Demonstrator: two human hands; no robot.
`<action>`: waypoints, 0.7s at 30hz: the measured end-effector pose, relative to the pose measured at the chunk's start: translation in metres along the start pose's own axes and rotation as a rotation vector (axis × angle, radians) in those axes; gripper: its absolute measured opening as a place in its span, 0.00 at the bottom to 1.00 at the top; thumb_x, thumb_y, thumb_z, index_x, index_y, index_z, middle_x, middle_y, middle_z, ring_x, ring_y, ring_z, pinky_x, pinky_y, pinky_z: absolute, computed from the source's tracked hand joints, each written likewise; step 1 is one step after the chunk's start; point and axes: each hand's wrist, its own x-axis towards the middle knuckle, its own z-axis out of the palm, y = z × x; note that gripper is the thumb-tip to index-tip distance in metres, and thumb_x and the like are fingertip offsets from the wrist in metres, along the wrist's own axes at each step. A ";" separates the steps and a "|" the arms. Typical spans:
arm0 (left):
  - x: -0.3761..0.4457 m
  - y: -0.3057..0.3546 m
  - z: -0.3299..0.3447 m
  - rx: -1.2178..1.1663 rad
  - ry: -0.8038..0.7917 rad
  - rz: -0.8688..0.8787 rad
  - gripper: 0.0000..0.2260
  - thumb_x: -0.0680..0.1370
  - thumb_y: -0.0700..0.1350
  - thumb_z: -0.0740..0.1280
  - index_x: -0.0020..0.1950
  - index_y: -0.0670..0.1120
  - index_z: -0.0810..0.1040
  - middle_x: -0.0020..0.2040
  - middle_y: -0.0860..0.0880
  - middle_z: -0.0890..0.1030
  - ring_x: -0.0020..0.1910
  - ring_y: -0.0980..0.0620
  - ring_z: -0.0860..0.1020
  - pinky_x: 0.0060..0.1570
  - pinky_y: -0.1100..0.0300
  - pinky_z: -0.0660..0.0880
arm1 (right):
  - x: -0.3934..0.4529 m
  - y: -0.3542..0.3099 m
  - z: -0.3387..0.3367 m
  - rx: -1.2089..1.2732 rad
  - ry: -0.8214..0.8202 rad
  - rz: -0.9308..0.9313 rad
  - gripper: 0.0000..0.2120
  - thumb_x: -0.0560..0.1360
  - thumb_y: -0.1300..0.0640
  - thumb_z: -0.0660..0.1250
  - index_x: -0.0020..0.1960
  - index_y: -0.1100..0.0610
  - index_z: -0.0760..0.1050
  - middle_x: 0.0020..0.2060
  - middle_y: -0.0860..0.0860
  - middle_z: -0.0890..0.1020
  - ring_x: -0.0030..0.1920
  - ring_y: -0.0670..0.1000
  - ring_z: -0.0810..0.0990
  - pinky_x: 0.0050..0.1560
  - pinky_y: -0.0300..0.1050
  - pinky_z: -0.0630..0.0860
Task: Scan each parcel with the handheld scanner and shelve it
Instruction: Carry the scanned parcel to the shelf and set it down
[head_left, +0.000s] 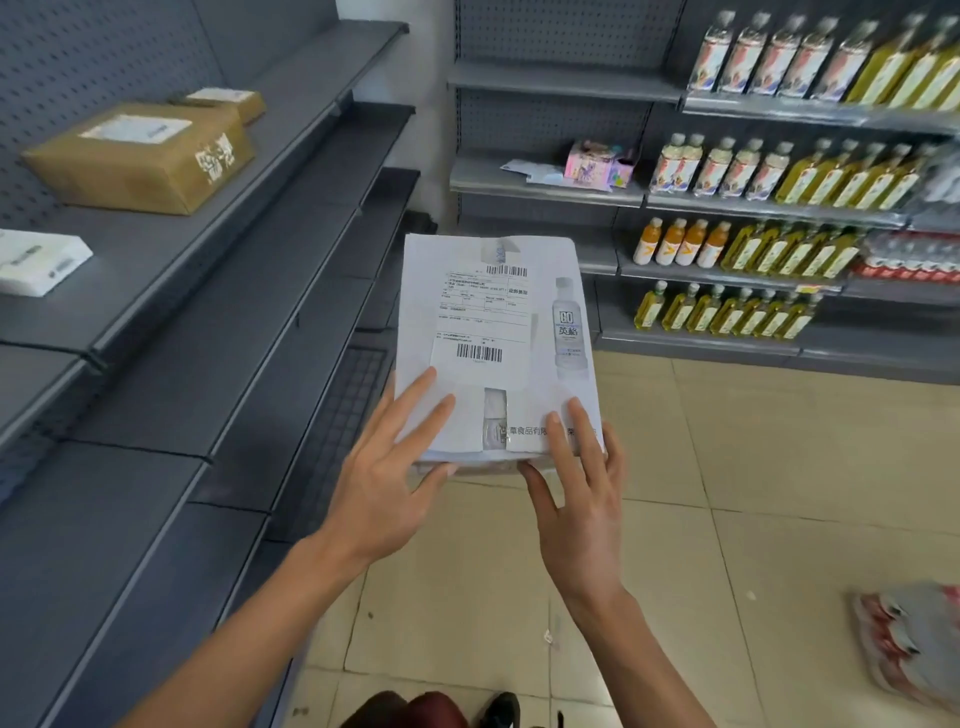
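Together we hold one white parcel (498, 343) out over the floor, beside the grey shelving (218, 270). Our left hand (387, 478) grasps its near left corner, fingers straight on top, thumb underneath; our right hand (582, 488) grasps the near right corner likewise. We count two brown boxes (140, 156) and one white packet (36, 262) on that shelving.

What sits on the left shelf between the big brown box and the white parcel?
Nothing: the head view shows bare grey shelf between the brown box and the white parcel.
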 end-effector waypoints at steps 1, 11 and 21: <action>0.009 -0.003 0.006 -0.002 -0.003 0.004 0.30 0.75 0.43 0.74 0.76 0.43 0.70 0.81 0.47 0.63 0.79 0.46 0.64 0.75 0.39 0.63 | 0.007 0.007 0.002 0.001 -0.003 0.006 0.31 0.76 0.61 0.74 0.75 0.55 0.66 0.76 0.57 0.69 0.72 0.67 0.67 0.76 0.48 0.61; 0.109 -0.078 0.041 -0.012 0.007 -0.017 0.29 0.75 0.41 0.75 0.75 0.42 0.72 0.80 0.45 0.65 0.78 0.44 0.65 0.77 0.48 0.61 | 0.103 0.067 0.074 0.021 -0.037 -0.011 0.29 0.76 0.59 0.73 0.75 0.54 0.67 0.76 0.57 0.69 0.72 0.66 0.67 0.75 0.48 0.62; 0.232 -0.196 0.055 -0.010 0.062 -0.057 0.30 0.74 0.39 0.77 0.74 0.42 0.73 0.79 0.43 0.66 0.78 0.39 0.64 0.74 0.39 0.65 | 0.241 0.110 0.185 0.021 -0.078 -0.074 0.29 0.75 0.63 0.74 0.73 0.55 0.69 0.74 0.59 0.70 0.69 0.68 0.71 0.77 0.49 0.57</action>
